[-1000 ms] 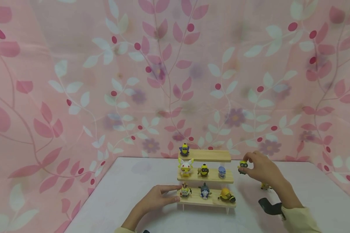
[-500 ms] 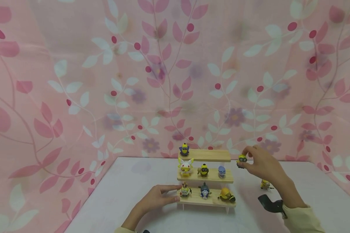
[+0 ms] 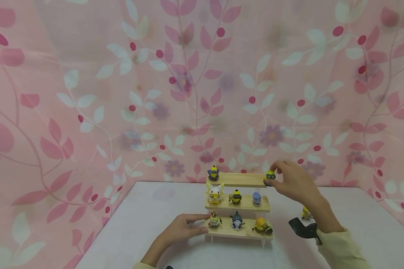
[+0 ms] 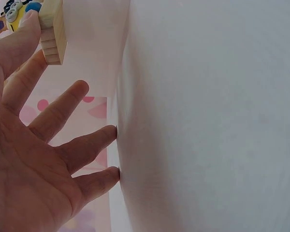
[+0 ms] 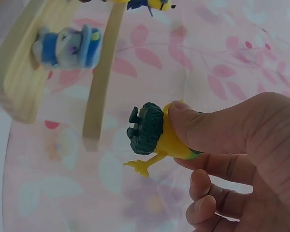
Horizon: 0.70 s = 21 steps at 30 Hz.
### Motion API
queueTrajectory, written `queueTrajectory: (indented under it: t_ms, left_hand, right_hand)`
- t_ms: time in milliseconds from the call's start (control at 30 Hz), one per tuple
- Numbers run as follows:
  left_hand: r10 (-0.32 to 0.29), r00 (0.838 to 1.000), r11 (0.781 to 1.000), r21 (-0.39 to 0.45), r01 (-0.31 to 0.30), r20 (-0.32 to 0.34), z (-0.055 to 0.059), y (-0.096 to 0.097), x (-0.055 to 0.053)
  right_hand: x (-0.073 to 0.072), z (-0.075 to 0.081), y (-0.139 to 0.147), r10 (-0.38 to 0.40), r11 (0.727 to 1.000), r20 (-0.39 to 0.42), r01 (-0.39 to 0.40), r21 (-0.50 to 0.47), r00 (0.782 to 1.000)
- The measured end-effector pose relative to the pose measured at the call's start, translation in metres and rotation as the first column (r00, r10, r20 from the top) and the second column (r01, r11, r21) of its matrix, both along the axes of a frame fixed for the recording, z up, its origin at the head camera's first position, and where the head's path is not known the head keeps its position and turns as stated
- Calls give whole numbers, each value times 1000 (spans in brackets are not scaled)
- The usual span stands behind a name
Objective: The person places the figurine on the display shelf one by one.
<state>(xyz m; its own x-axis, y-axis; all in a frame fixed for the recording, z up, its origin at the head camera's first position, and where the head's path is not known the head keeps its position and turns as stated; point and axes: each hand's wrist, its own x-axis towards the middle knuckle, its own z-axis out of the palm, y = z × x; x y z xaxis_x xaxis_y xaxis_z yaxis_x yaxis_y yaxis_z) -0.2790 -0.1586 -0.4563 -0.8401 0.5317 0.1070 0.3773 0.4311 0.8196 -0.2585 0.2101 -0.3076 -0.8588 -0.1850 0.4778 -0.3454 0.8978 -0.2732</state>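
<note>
My right hand (image 3: pixel 294 184) pinches a yellow minion figurine (image 5: pixel 171 137) between thumb and index finger. It wears goggles and a dark green frilly skirt. In the head view the figurine is at the right end of the top tier; the right wrist view shows its feet apart from the board. At lower left, my left hand (image 3: pixel 180 231) pinches the end of the bottom tier of a three-tier wooden display shelf (image 3: pixel 247 233) between thumb and index finger. Its other fingers spread out straight, as the left wrist view shows. A caped minion figurine (image 3: pixel 213 173) stands at the top tier's left end.
The middle tier holds a white-eared figurine (image 3: pixel 215 193), a dark minion figurine (image 3: pixel 236 197) and a blue-capped figurine (image 3: pixel 257 198). Three more figurines line the bottom tier, including an orange one (image 3: pixel 262 225). Another yellow figurine (image 3: pixel 306 213) stands on the white table (image 3: pixel 148 209), partly behind my right forearm.
My right hand has lifted the minion figurine and carried it leftward, from beside the shelf to the top tier's right end. My left hand has stayed at the bottom tier.
</note>
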Motion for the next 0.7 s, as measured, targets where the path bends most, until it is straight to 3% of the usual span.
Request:
queueTrajectory:
  t_ms: [267, 700]
  left_hand:
    - [9, 1000, 1000, -12, -9, 10, 1, 0, 0]
    - [23, 1000, 999, -24, -23, 10, 1, 1, 1]
  right_hand:
    - [-9, 11, -19, 16, 1000, -22, -17, -16, 1000]
    - [-28, 14, -40, 40, 999, 30, -40, -25, 999]
